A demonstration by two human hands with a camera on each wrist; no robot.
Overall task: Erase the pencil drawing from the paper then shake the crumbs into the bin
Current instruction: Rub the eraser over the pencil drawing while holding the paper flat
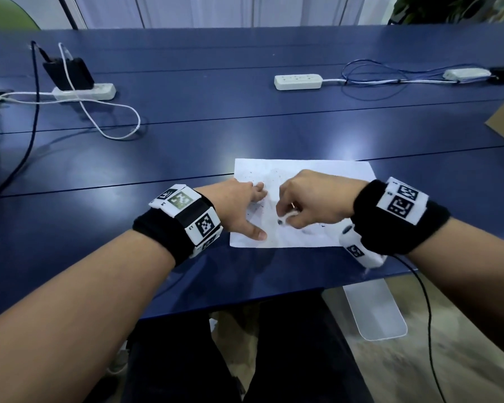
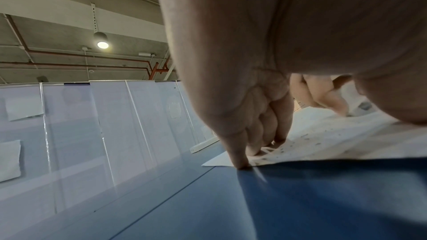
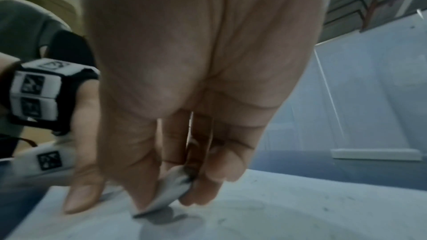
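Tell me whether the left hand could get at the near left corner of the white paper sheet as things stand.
Probably yes. The left hand already presses flat on the white paper sheet, its thumb beside that corner. Nothing lies between them on the blue table; the right hand with the eraser works farther right.

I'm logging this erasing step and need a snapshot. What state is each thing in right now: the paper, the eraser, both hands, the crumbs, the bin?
paper: flat on the blue table, faint marks remaining.
eraser: tilted, its edge on the paper.
right hand: pinches the eraser.
left hand: fingers spread, presses the paper's left edge.
crumbs: scattered over the paper.
bin: on the floor beneath the table edge, looks empty.
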